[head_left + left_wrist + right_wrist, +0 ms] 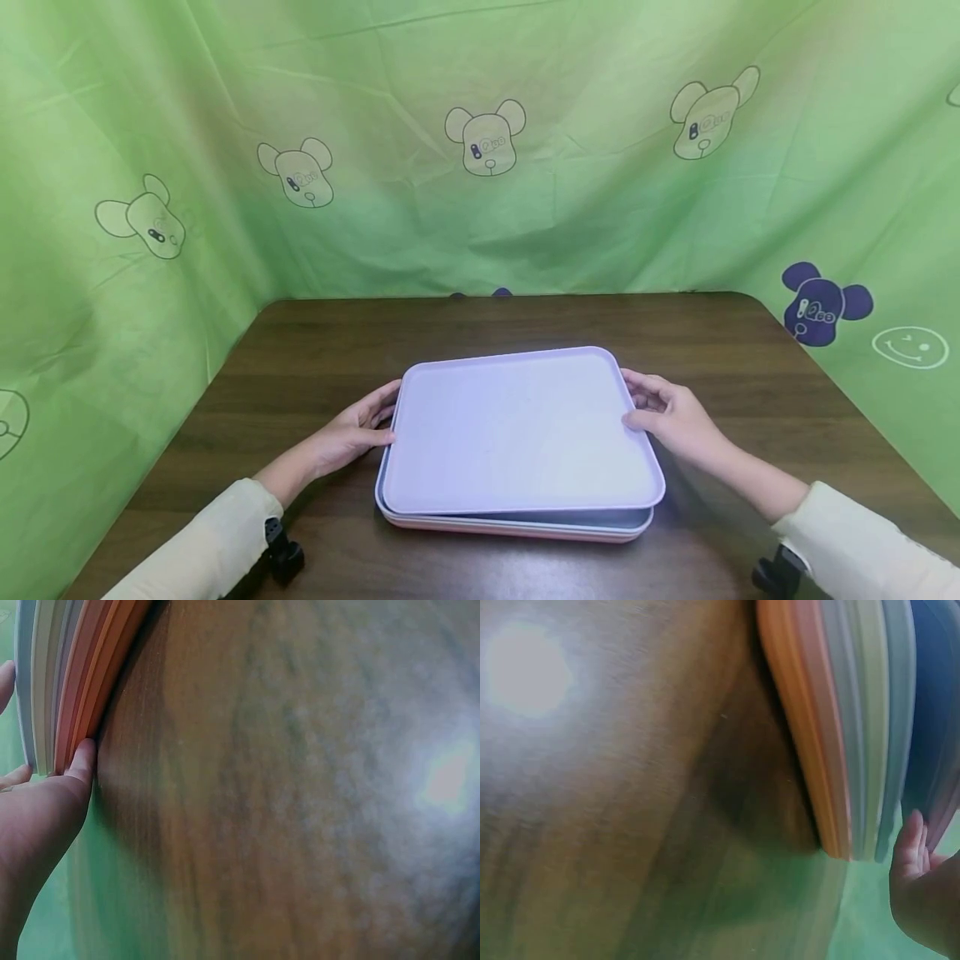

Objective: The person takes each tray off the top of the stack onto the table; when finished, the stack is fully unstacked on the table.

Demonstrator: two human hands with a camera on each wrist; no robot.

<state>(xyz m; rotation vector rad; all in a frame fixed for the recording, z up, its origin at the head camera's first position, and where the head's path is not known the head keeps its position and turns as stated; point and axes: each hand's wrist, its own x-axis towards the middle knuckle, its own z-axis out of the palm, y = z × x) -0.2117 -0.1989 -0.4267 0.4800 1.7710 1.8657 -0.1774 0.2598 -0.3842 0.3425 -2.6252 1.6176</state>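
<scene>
A lavender tray (517,433) lies askew on a stack of trays (517,527), its right side raised. My right hand (678,421) pinches its right edge, thumb on the rim and fingers beyond it. At the left, my left hand (341,437) touches the edges of the tray and stack with fingers fairly straight. The left wrist view has a fingertip of that hand (41,817) against the orange tray (112,667) at the bottom. In the right wrist view, a gap separates the raised tray (949,795) from the blue-grey, yellow-green, pink and orange trays beneath.
The stack stands near the front of a dark wooden table (330,342). Behind and at both sides hangs a green cloth (390,233) with printed bear heads. Black wrist devices (285,554) sit at both light sleeves (202,546).
</scene>
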